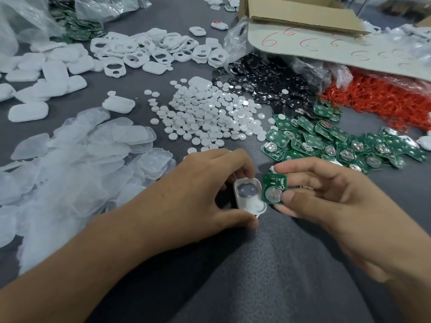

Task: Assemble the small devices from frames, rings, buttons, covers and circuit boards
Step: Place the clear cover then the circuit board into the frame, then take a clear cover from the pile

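Head view. Near centre, above the grey table (233, 287), a white frame (249, 197) is grasped by the left hand (205, 190), with fingers at its far end and thumb at its near end. Its long axis runs near to far. The hollow inner side is turned up, the round dark opening lies toward the far end, and a small lug is at the near end. A green circuit board (274, 188) is pinched at its edges by the right hand (326, 194). Its long axis also runs near to far, with the round silver cell holder at its near end. The board is just beside the frame's right edge; contact cannot be judged. An open cardboard box (303, 17) is noted far right, with red 6s on its flap; its contents are hidden. A clear bag (35, 19) far left holds green boards. Loose piles are recorded: white buttons (205, 117) at centre, boards (338, 141) to the right, red rings (384, 101) far right, and translucent covers (81, 159) to the left.
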Motion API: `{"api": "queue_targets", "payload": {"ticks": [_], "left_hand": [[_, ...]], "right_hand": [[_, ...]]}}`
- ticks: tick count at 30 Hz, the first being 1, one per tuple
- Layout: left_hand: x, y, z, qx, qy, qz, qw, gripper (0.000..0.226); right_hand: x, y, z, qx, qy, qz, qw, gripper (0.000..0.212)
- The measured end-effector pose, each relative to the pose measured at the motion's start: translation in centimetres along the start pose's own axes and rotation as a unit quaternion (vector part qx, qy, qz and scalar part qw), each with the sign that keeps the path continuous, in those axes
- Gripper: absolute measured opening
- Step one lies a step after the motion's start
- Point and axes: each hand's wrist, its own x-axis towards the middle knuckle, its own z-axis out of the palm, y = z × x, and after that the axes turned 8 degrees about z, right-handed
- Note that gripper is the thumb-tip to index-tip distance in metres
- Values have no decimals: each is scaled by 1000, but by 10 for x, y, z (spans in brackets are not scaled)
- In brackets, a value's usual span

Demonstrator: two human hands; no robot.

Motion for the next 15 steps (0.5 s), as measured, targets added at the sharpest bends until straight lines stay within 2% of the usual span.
{"api": "queue_targets", "payload": {"ticks": [4, 10, 15], "left_hand": [[0, 0, 0, 0, 1, 6, 1000, 48], [0, -1, 1, -15, 3, 5, 1000, 47], [1, 0, 1, -34, 2, -10, 999, 51]], "right_hand": [[0, 2, 1, -48, 16, -15, 999, 31], [1, 2, 1, -52, 54, -22, 997, 20], [0, 0, 7, -80, 65, -73, 992, 23]]}}
